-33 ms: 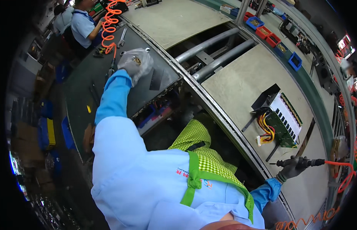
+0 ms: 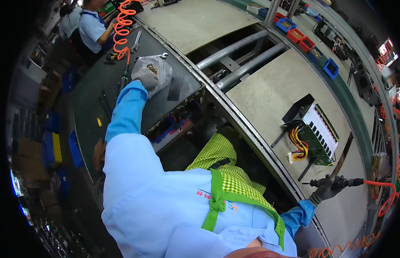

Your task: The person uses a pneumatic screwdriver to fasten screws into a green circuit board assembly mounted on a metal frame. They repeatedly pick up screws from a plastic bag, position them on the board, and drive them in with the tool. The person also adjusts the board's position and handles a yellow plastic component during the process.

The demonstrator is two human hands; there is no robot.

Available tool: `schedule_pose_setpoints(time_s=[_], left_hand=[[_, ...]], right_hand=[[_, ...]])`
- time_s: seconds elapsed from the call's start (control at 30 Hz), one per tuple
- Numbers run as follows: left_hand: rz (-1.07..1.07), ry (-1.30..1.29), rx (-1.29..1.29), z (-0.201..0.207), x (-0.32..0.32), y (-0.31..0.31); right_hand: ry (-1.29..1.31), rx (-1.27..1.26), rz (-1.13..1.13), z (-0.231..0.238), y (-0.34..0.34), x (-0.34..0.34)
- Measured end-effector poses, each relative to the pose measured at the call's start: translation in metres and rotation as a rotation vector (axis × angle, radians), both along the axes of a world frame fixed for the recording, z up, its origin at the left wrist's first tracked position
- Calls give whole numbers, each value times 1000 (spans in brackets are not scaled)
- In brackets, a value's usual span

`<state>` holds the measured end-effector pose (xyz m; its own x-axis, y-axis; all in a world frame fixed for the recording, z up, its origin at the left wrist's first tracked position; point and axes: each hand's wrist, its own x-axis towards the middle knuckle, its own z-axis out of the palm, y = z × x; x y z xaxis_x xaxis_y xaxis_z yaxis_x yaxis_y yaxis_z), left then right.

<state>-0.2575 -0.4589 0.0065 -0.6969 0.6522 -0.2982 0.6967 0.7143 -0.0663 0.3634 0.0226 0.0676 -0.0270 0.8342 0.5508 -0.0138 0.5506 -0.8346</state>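
Where the left hand (image 2: pixel 146 81) meets the plastic bag (image 2: pixel 164 74) of small metal parts (image 2: pixel 152 68) on the dark table (image 2: pixel 90 137), its fingers are too hidden to tell their spread or grip. Rightward, the circuit board (image 2: pixel 322 136) sits on the pale bench (image 2: pixel 260 94), probably for flat support. The right hand's (image 2: pixel 326 190) fingers close around the power screwdriver (image 2: pixel 354 182), bit (image 2: pixel 306 184) pointing left, seemingly so the orange hose (image 2: pixel 382 183) trails clear.

- Illumination: moderate on pale counter (image 2: pixel 264 88); dim at left.
- Highlights: plastic bag (image 2: pixel 164 74), metal tubes (image 2: pixel 232 51).
- Glare: bright patches at right rim.
- Distortion: edges bowed; corners black.
- Focus: periphery soft.
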Motion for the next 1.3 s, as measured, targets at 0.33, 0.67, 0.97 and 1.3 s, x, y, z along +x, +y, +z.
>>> schedule_pose_setpoints(time_s=[0.33,0.67,0.97,1.3], left_hand=[[436,-197,427,5,-38,-12],[401,48,610,9,-43,-24],[353,191,185,-21,-42,-39],[-414,16,879,104,105,218]], right_hand=[[-21,21,-62,-3,9,-2],[-22,-54,-58,-7,10,5],[52,11,60,-15,15,12],[-146,-112,-135,-39,14,2]])
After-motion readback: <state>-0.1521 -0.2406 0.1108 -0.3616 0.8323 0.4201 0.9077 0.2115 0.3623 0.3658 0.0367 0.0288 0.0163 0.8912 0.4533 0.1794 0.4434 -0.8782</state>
